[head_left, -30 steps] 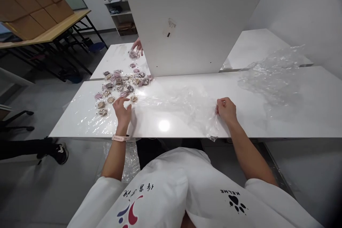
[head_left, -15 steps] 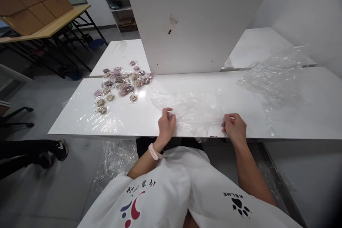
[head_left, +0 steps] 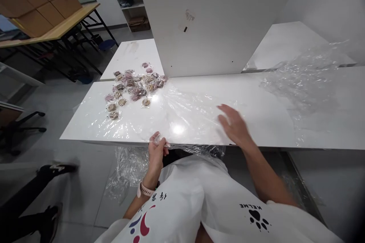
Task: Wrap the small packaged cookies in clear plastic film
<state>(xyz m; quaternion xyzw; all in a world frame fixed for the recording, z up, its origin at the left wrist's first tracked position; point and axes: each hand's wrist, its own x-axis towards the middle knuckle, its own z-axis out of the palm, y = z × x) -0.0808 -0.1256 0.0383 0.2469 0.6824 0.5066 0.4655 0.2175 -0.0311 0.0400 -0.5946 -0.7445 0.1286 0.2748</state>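
A thin sheet of clear plastic film (head_left: 191, 117) lies wrinkled on the white table, and part of it hangs bunched over the front edge. Down at that edge my left hand (head_left: 156, 152) pinches the film between curled fingers and thumb. My right hand (head_left: 234, 125) is over the film's right side, fingers stretched and apart, a little blurred; whether it touches the film I cannot tell. Several small round items in clear wrappers (head_left: 134, 85), pink, tan and dark brown, lie in a loose pile at the table's left.
Crumpled clear plastic (head_left: 308, 72) spreads over the right part of the white table (head_left: 265, 121). An upright white panel (head_left: 216, 22) stands along the back edge. More plastic (head_left: 128, 167) hangs below the table's front. A person's legs (head_left: 25, 201) are at lower left, near cardboard boxes (head_left: 37, 3) on a desk.
My left hand has moved left and down to the table edge, drawing the film with it. My right hand has let go, opened and shifted left and slightly up. The person's legs have moved.
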